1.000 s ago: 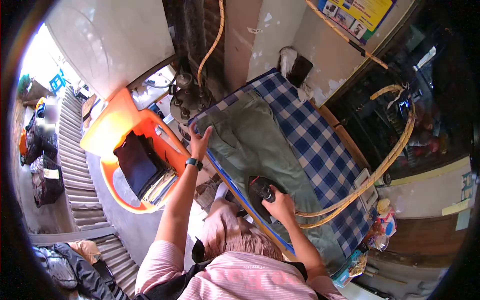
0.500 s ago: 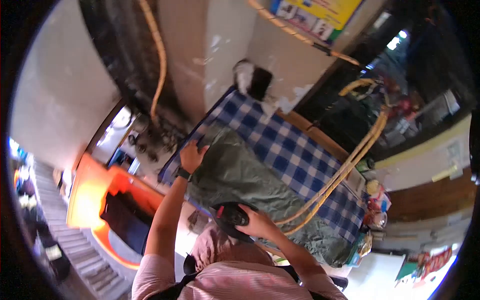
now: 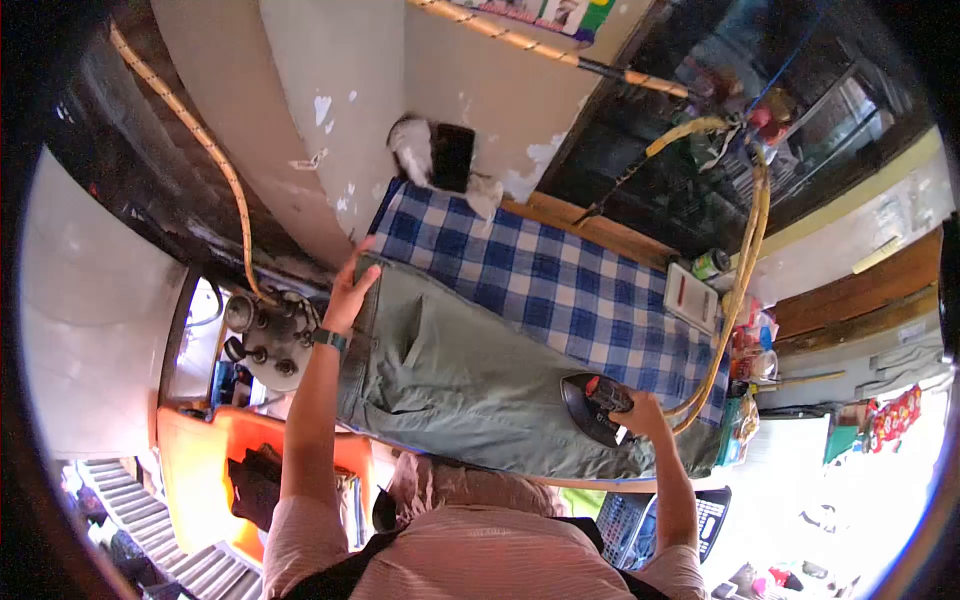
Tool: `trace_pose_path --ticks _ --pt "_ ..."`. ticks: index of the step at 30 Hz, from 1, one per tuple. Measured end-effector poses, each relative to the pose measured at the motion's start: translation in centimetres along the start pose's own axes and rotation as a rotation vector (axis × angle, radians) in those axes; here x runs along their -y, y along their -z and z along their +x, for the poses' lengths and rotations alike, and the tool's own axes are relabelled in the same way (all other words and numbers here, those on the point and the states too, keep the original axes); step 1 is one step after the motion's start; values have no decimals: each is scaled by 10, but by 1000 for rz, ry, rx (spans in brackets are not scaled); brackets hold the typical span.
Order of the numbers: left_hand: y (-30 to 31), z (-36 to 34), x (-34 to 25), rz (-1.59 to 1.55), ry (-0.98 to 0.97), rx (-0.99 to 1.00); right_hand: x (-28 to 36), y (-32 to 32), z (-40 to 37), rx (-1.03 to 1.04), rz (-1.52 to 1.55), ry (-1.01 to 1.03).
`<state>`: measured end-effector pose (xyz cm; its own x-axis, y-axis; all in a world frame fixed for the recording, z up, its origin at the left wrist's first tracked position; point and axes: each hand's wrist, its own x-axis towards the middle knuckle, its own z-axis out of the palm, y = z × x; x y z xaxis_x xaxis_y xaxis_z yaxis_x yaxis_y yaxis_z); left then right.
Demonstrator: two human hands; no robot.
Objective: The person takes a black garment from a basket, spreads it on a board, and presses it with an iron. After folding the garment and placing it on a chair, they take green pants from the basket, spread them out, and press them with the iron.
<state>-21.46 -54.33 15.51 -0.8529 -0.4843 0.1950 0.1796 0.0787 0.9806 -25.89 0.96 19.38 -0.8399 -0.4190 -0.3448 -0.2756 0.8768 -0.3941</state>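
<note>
Green trousers (image 3: 470, 370) lie stretched along a blue-and-white checked cloth (image 3: 560, 275) on the table. My right hand (image 3: 642, 414) is wrapped round the handle of a dark steam iron (image 3: 590, 408), which rests on the trouser leg at the right. At the left end, my left hand (image 3: 347, 292) touches the upper corner of the waistband, its fingers stretched out and the thumb apart. A pocket opening and some creases show near the waist. The iron hides the fabric beneath it.
An orange tub (image 3: 195, 470) with dark clothes stands at lower left, below a metal unit with knobs (image 3: 270, 340). Cloth-wrapped hoses (image 3: 757, 220) hang down at the right. A white tray (image 3: 692, 298) and a green can (image 3: 711, 264) sit at the far right corner. A plastic basket (image 3: 625, 520) is below the table.
The iron and my right hand moved from near my body to the right, onto the trouser leg. The trousers now lie flatter and wider. My left hand stays at the waist end.
</note>
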Motion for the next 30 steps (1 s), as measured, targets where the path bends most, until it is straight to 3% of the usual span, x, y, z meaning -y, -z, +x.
trace_pose_path --ticks 1,3,5,7,8,11,15,16,17,19,20,21,23,25,26,30 --pt "3 0 4 8 15 -6 6 -1 6 -77 -42 129" --pt "7 1 11 181 189 -35 22 -5 25 -37 -53 151" --pt "9 0 28 198 132 -44 75 4 51 154 36 45" --pt "11 -4 72 725 36 -122 105 -6 82 118 -39 205" --pt "8 -6 85 975 -212 -207 126 -9 98 103 -11 286" --pt "3 -12 94 1095 -309 -250 176 -32 155 169 -96 351" --pt "14 -9 81 1035 -96 -213 235 -30 206 284 -141 379" --pt "17 -12 75 1000 -123 -236 239 -34 212 304 -167 367" --pt "17 -24 59 1005 -120 -243 244 -38 206 308 -168 376" --pt "15 -65 9 1388 -153 -217 258 -40 182 -28 -92 245" --pt "16 -91 -6 1411 -31 -188 269 -29 169 143 -93 130" --pt "16 -117 -13 1430 96 -153 274 -24 156 151 -94 133" --pt "16 -154 -13 1503 130 -204 274 -22 132 188 3 364" --pt "23 -167 3 1573 151 -256 284 -46 115 253 -39 429" --pt "31 -171 28 1454 182 -251 293 -59 109 314 -85 502" --pt "39 -171 33 1323 149 -307 303 -86 124 302 -156 483"
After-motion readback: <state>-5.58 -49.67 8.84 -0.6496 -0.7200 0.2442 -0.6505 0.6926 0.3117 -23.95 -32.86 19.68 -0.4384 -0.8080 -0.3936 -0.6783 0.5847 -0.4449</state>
